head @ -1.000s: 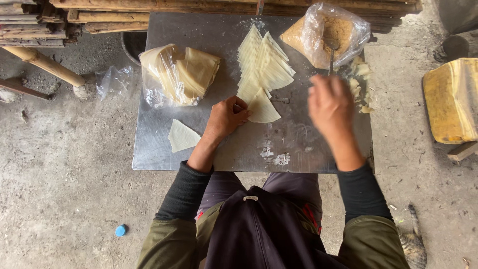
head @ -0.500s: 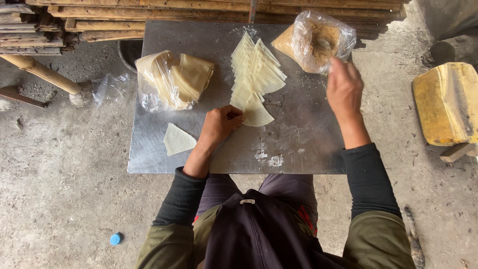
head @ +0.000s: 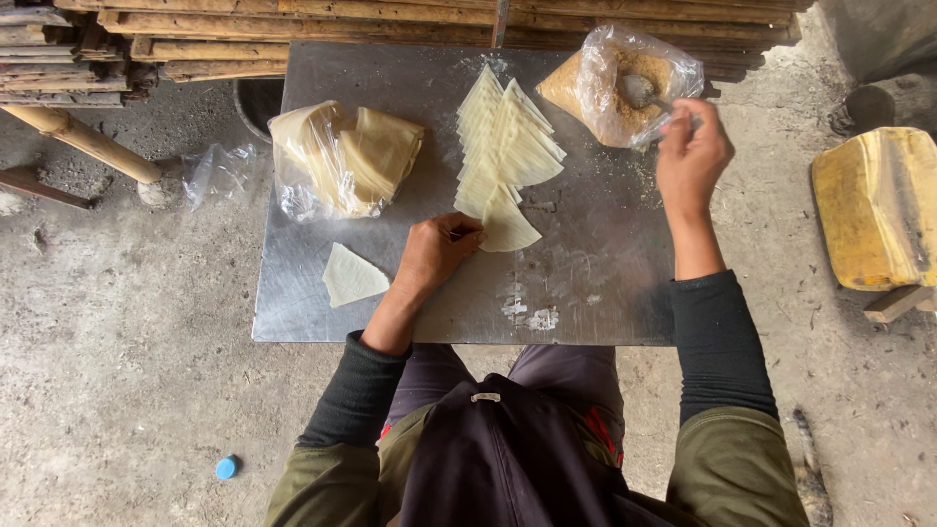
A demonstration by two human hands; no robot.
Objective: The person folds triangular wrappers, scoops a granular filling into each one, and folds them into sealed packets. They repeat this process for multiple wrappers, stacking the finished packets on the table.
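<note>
A: What is nearest the person?

B: Dark trousers and an apron, then the near edge of a metal table (head: 586,303). A blue cap (head: 225,467) lies on the concrete floor, off to the left.

A: And the hands?

B: The left hand (head: 434,252) rests on the table, fingers curled, the tips touching the nearest dough wrapper (head: 508,226), a pale triangle at the near end of a fanned row of wrappers (head: 506,146). A single wrapper (head: 351,276) lies apart, to the left of that hand.

A: The right hand?

B: The right hand (head: 691,156) is farther out, fingers pinched around the handle of a spoon (head: 644,93). The bowl of the spoon sits inside a clear plastic bag of brown filling (head: 625,83) at the far right corner of the table.

A: Anything else there?

B: A second plastic bag of stacked wrappers (head: 342,156) lies at the far left. Beyond the table are stacked wooden planks (head: 293,20); a yellow jerrycan (head: 878,205) lies on the ground to the right.
</note>
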